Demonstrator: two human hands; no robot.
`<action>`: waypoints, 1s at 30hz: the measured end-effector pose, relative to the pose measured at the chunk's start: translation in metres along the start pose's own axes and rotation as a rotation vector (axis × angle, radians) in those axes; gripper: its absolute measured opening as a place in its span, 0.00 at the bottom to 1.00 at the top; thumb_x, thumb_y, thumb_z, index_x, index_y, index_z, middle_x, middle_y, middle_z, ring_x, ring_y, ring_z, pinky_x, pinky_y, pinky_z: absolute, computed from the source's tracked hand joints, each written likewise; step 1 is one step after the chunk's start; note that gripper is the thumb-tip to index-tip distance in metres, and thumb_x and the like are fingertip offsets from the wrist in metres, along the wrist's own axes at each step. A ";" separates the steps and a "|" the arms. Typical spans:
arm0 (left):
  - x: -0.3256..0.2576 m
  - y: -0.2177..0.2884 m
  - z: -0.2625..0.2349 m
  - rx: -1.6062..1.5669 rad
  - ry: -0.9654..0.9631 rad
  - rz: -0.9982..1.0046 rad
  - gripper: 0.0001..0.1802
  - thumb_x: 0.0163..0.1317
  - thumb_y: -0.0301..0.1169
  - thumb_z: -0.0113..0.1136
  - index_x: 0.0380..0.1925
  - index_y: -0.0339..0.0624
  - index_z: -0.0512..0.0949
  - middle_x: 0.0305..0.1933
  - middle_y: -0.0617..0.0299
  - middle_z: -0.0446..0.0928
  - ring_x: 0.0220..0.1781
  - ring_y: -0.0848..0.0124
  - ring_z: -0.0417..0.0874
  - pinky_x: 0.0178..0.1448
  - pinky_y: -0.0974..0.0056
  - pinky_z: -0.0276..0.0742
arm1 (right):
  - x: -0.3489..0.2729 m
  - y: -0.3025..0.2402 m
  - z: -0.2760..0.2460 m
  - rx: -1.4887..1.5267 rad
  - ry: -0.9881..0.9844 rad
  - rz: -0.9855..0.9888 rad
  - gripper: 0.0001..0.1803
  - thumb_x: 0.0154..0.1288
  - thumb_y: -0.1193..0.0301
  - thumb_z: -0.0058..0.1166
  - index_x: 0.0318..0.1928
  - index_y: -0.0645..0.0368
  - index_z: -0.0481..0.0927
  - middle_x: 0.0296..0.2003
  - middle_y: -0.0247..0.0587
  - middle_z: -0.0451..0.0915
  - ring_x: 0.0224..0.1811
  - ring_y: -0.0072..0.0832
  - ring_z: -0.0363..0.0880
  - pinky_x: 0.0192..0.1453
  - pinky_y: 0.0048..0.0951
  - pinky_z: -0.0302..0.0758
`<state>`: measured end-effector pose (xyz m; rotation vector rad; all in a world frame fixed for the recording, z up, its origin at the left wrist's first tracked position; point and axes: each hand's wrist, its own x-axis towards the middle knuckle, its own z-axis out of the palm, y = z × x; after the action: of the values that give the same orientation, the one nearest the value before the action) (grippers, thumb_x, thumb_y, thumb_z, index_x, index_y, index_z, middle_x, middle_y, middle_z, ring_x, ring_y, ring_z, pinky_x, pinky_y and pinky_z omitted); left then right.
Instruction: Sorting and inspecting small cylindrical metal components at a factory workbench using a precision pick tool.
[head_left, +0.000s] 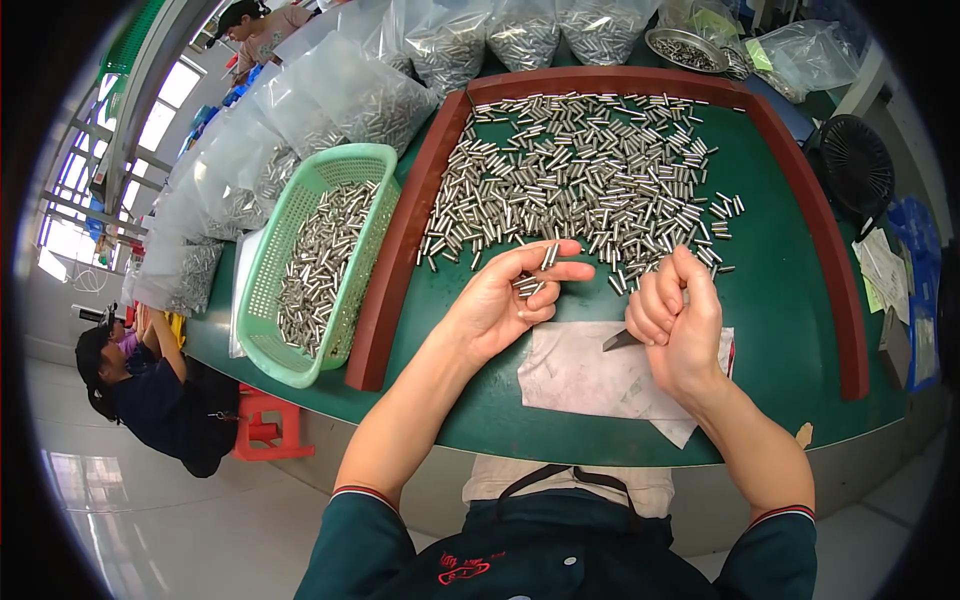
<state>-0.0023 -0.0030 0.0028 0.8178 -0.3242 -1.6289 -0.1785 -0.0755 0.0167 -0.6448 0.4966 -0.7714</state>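
Observation:
My left hand (490,315) is curled, palm up, around a few small metal pins (528,286). One more pin stands between its thumb and fingers. To its right, my right hand (682,315) is closed in a fist on a dark, pointed tool (622,341). Only the tool's flat tip shows past the fingers, so its exact kind is hidden. Beyond both hands, a wide spread of loose silvery metal pins (590,170) covers the green tabletop (470,420). A stained white cloth (575,375) lies beneath the right hand.
A dark red frame (385,290) borders the pins. Left of it, a green plastic basket (262,300) holds more pins. Filled clear bags (380,105) line the far and left sides. A black fan (855,165) stands right. Other people (140,375) work at left, near a red stool (270,425).

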 end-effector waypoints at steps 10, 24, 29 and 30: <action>-0.001 0.001 -0.002 0.040 -0.013 0.075 0.13 0.63 0.35 0.45 0.41 0.37 0.68 0.23 0.63 0.68 0.16 0.84 0.56 0.19 0.79 0.51 | 0.000 -0.003 0.006 0.001 0.013 0.022 0.23 0.66 0.62 0.30 0.13 0.52 0.53 0.06 0.28 0.51 0.08 0.16 0.43 0.12 0.20 0.44; -0.100 0.101 -0.034 1.999 1.387 0.924 0.18 0.62 0.38 0.44 0.47 0.38 0.69 0.49 0.44 0.69 0.53 0.51 0.68 0.55 0.52 0.62 | -0.007 0.000 0.008 -0.007 0.016 0.008 0.22 0.66 0.61 0.30 0.14 0.51 0.53 0.07 0.27 0.50 0.07 0.16 0.43 0.12 0.21 0.44; -0.111 0.088 -0.030 1.887 1.427 0.911 0.19 0.57 0.35 0.51 0.47 0.38 0.67 0.52 0.48 0.67 0.57 0.53 0.63 0.58 0.47 0.55 | -0.004 0.002 0.002 -0.017 -0.003 -0.004 0.22 0.66 0.61 0.30 0.14 0.52 0.53 0.07 0.27 0.50 0.07 0.16 0.43 0.12 0.20 0.44; -0.107 0.083 -0.018 1.808 1.295 1.010 0.18 0.55 0.32 0.54 0.45 0.36 0.68 0.49 0.50 0.69 0.54 0.56 0.67 0.57 0.53 0.60 | -0.005 0.000 -0.001 -0.005 -0.011 -0.013 0.23 0.66 0.61 0.31 0.13 0.52 0.53 0.07 0.27 0.50 0.08 0.16 0.43 0.12 0.20 0.44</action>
<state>0.0752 0.0825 0.0765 2.2128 -0.9922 0.7055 -0.1818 -0.0720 0.0169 -0.6569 0.4843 -0.7785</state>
